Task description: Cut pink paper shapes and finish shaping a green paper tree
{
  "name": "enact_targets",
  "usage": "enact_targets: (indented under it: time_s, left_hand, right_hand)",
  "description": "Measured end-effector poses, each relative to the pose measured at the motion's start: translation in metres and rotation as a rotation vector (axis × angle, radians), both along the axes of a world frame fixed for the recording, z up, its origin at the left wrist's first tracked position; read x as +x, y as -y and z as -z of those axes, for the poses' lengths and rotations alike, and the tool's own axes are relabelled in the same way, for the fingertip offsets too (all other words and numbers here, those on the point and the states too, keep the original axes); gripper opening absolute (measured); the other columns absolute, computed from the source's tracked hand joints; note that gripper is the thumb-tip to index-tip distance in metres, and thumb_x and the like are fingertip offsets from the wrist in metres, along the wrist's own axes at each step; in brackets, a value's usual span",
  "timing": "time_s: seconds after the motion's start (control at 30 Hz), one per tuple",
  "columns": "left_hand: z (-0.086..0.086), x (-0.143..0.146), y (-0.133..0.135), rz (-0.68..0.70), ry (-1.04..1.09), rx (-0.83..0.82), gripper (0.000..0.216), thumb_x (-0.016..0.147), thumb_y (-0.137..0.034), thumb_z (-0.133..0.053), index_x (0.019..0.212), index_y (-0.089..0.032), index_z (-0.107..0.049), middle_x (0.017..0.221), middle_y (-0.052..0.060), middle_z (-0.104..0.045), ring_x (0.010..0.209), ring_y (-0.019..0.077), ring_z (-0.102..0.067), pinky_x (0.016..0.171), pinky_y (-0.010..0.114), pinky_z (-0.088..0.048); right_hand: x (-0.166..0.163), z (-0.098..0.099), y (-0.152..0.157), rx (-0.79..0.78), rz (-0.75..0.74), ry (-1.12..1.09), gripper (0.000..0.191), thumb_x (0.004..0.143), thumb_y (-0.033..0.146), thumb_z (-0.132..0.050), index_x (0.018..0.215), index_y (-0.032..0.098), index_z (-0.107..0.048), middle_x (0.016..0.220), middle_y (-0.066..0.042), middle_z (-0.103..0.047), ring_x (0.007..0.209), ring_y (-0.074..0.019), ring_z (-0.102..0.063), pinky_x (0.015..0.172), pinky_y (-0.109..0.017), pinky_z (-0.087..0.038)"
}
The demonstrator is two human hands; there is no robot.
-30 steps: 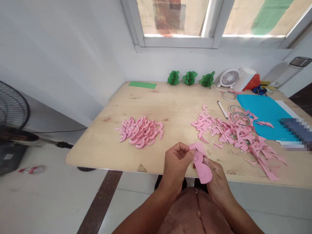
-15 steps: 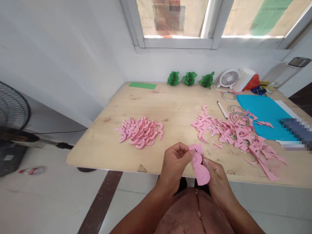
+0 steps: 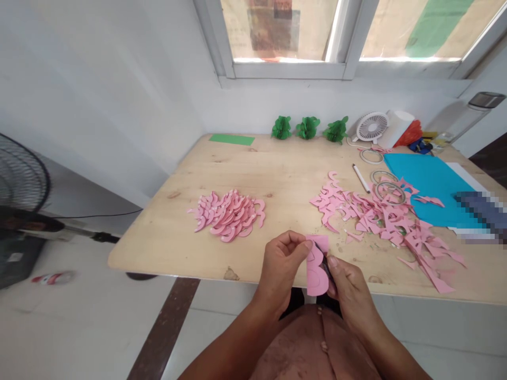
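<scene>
Over the table's front edge, my left hand (image 3: 283,266) pinches a piece of pink paper (image 3: 317,282) between thumb and fingertips. The paper has a scalloped edge and curved pencil-like outlines drawn on it. My right hand (image 3: 350,279) is closed around dark scissors (image 3: 327,265), mostly hidden behind the paper and fingers; their dark blade lies against the paper's upper part. A heap of cut pink curved pieces (image 3: 233,214) lies on the table to the left of my hands. Pink paper scraps (image 3: 380,214) are scattered to the right.
Along the wall stand green paper ornaments (image 3: 307,127) and a small white fan (image 3: 372,127). A green strip (image 3: 232,139) lies at the back left. Rolls of tape (image 3: 390,193), a white pen (image 3: 360,178) and blue sheets (image 3: 431,179) lie on the right of the wooden table (image 3: 170,232).
The pink paper has turned and shifted left between my hands. More of the dark scissors shows beside it now. Both hands stay in nearly the same place.
</scene>
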State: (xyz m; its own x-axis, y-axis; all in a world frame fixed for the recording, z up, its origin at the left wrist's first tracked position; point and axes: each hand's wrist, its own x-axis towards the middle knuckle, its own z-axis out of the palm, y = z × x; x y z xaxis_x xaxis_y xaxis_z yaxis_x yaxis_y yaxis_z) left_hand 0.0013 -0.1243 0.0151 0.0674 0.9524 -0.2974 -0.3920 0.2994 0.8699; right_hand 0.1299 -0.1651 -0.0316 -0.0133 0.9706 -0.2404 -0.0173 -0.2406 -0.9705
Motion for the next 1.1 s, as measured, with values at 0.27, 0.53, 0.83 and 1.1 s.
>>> enact_targets:
  time_s: [0.27, 0.53, 0.83, 1.1]
  left_hand:
    - [-0.0001, 0.0003, -0.0035, 0.013, 0.003, 0.015, 0.015, 0.067, -0.022, -0.069, 0.063, -0.014, -0.057, 0.058, -0.001, -0.059, 0.055, 0.0093, -0.052, 0.058, 0.022, -0.041]
    - [-0.0008, -0.0015, -0.0049, 0.029, 0.016, -0.003, 0.015, 0.067, -0.021, -0.069, 0.062, -0.014, -0.056, 0.059, -0.001, -0.056, 0.058, 0.0088, -0.051, 0.061, 0.022, -0.041]
    - [-0.0012, -0.0024, -0.0052, 0.039, -0.011, 0.001, 0.016, 0.068, -0.023, -0.068, 0.062, -0.015, -0.055, 0.059, -0.001, -0.057, 0.057, 0.0096, -0.052, 0.060, 0.023, -0.041]
    - [-0.0051, -0.0018, -0.0065, 0.025, -0.052, 0.018, 0.015, 0.065, -0.022, -0.068, 0.060, -0.014, -0.056, 0.055, -0.002, -0.056, 0.054, 0.0087, -0.050, 0.057, 0.021, -0.039]
  right_hand:
    - [0.0005, -0.0004, -0.0019, 0.022, 0.000, 0.011, 0.045, 0.090, 0.049, -0.042, 0.057, 0.019, -0.037, 0.052, 0.005, -0.029, 0.049, -0.0085, -0.023, 0.045, -0.024, -0.016]
    - [-0.0006, 0.0000, -0.0024, 0.023, 0.001, 0.026, 0.045, 0.090, 0.050, -0.041, 0.057, 0.019, -0.038, 0.052, 0.005, -0.030, 0.048, -0.0085, -0.024, 0.044, -0.023, -0.016]
    - [-0.0032, 0.0047, -0.0007, 0.004, 0.017, 0.001, 0.044, 0.090, 0.048, -0.041, 0.057, 0.018, -0.039, 0.054, 0.004, -0.033, 0.050, -0.0086, -0.028, 0.045, -0.023, -0.020]
    - [-0.0042, 0.0048, 0.0018, -0.013, 0.024, 0.008, 0.045, 0.089, 0.050, -0.041, 0.058, 0.019, -0.039, 0.056, 0.004, -0.035, 0.050, -0.0092, -0.030, 0.048, -0.023, -0.024]
